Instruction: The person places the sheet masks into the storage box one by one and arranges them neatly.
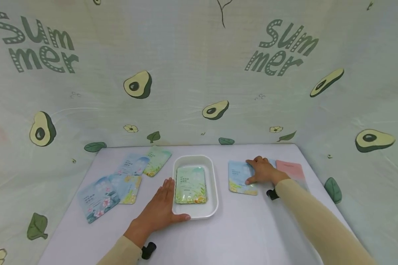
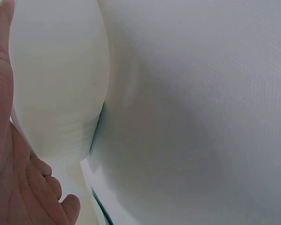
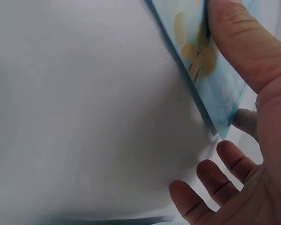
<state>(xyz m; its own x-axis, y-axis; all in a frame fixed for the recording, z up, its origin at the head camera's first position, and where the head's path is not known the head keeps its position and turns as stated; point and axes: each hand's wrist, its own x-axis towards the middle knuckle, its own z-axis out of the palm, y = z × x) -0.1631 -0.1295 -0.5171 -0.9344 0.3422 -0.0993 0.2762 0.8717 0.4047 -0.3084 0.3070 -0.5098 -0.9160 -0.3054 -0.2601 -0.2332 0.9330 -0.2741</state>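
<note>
A white tray (image 1: 194, 211) holds a green sheet mask packet (image 1: 190, 185) lying flat. My left hand (image 1: 162, 206) rests along the tray's left side with straight fingers, its thumb stretched over the near rim. In the left wrist view the tray's outer wall (image 2: 61, 79) is beside that hand. To the right of the tray, my right hand (image 1: 260, 171) pinches a blue packet with yellow flowers (image 1: 238, 176) by its right side. The right wrist view has the thumb (image 3: 243, 42) on the packet's face, the other fingers spread below; the index fingertip is partly hidden.
Left of the tray lie several overlapping packets: a blue one with pink flowers (image 1: 98, 198), a yellow-cornered one (image 1: 130, 189) and a green one (image 1: 157, 161) among them. A pink packet (image 1: 292, 171) is beyond my right wrist. Patterned cloth (image 1: 185, 55) hangs behind the white table (image 1: 232, 232).
</note>
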